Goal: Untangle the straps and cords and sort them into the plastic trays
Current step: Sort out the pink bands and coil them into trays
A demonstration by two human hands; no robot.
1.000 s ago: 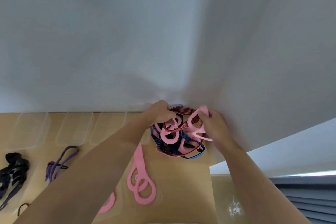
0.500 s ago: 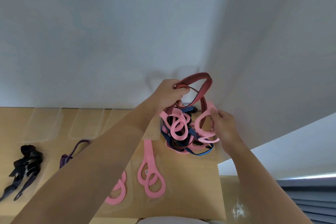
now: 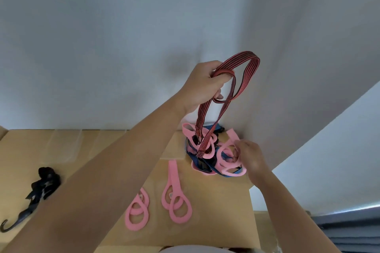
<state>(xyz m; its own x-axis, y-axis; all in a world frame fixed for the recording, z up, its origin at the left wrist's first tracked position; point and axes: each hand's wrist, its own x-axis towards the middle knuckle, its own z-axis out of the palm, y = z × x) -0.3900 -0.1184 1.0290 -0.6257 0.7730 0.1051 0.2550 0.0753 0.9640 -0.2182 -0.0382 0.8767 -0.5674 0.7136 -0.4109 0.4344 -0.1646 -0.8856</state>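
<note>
Left hand (image 3: 202,84) is gripping the red striped strap (image 3: 236,80), raised above the tangle (image 3: 207,150); right hand (image 3: 249,157) is pinching a pink strap (image 3: 228,158).

Tan table (image 3: 216,201), set against a white wall (image 3: 102,47). Far right: tangled pile (image 3: 205,165) of pink, blue and red-striped straps. Near-left of the pile, a pink loop strap (image 3: 173,181), second pink loop strap (image 3: 137,219) beside it. Well left, black strap bundle (image 3: 44,183), clear trays (image 3: 67,146) behind.
</note>
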